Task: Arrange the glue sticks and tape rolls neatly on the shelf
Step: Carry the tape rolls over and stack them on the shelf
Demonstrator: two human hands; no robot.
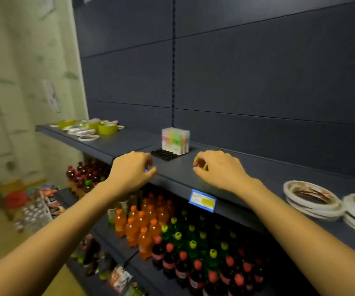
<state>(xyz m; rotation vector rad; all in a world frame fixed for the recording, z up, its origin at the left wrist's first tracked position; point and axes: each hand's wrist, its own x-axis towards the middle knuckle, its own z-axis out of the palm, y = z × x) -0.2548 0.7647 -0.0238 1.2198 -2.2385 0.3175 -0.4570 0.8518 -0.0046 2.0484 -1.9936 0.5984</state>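
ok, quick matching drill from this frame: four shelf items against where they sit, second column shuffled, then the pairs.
Items
1. green tape rolls
2. clear box of glue sticks
3. white tape rolls
4. blue price label

Places
A. on the front edge of the shelf
B. far left end of the shelf
C. right end, stacked flat
D. mid-shelf, by the black tray

Pairs: 1-B; 2-D; 3-C; 4-A
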